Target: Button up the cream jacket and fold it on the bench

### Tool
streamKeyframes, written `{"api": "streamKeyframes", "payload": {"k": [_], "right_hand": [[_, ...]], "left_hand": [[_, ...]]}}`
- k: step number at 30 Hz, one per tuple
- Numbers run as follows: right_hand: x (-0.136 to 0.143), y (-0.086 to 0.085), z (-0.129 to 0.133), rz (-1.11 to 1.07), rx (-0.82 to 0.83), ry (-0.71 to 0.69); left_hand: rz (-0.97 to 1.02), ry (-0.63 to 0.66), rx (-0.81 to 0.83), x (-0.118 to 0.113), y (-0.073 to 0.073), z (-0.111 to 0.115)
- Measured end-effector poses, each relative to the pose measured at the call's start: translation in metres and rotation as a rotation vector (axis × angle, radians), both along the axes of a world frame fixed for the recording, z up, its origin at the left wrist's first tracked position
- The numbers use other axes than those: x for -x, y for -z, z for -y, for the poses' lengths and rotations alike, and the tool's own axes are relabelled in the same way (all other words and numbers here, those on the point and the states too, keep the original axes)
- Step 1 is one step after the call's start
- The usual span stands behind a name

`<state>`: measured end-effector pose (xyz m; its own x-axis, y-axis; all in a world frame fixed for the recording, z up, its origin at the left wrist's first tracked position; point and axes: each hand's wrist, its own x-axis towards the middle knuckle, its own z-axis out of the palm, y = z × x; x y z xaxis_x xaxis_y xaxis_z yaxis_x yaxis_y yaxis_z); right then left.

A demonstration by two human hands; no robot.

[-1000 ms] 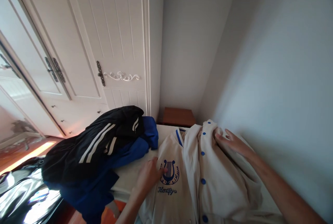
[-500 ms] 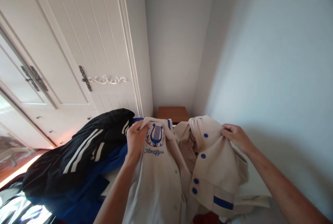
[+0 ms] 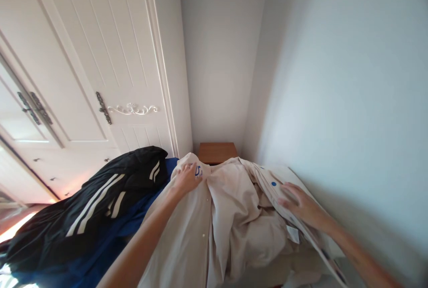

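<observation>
A cream jacket (image 3: pixel 227 199) with blue buttons lies spread open before me, its inner lining and a small white label showing. My left hand (image 3: pixel 187 178) rests on the jacket's left front panel, fingers laid out over the blue emblem, which they mostly cover. On the other side, my right hand (image 3: pixel 302 205) is at the right front panel, near a blue button (image 3: pixel 274 184). Its fingers are stretched out and a little blurred, touching or just above the cloth.
A black garment with white stripes (image 3: pixel 100 203) lies to the left, over blue cloth (image 3: pixel 172 163). Behind stand a white wardrobe (image 3: pixel 127 56) and a brown wooden surface (image 3: pixel 218 152) in the corner. A pale wall (image 3: pixel 351 78) rises on the right.
The right front panel, held up and folded over before, is now laid open to the right, exposing the lining. Both hands have let go of their pinched edges and lowered.
</observation>
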<state>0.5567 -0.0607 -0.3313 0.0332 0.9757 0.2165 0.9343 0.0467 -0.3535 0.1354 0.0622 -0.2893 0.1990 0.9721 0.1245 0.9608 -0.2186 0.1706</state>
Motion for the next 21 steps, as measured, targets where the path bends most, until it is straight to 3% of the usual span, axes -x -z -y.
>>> {"api": "streamKeyframes", "payload": {"k": [3, 6, 10, 12, 14, 18, 21], "right_hand": [[0.017, 0.014, 0.024, 0.182, 0.046, -0.082], [0.026, 0.019, 0.026, 0.254, 0.097, -0.062], [0.024, 0.001, 0.004, 0.110, 0.190, -0.135], [0.018, -0.020, -0.012, -0.035, 0.253, -0.177], [0.009, -0.047, -0.029, -0.247, 0.240, -0.065], [-0.015, -0.114, -0.055, -0.928, -0.124, 0.300], [-0.019, -0.165, -0.057, -1.109, -0.515, 0.457]], "left_hand": [[-0.087, 0.154, -0.041, -0.013, 0.021, 0.026], [-0.130, 0.221, -0.050, -0.024, 0.037, 0.043], [-0.094, 0.190, 0.083, -0.030, 0.060, 0.046], [-0.072, 0.189, 0.086, -0.029, 0.072, 0.040], [-0.048, 0.209, 0.107, -0.028, 0.082, 0.028], [-0.017, 0.257, 0.126, -0.032, 0.088, 0.000], [0.040, 0.267, 0.114, -0.043, 0.080, -0.020]]}}
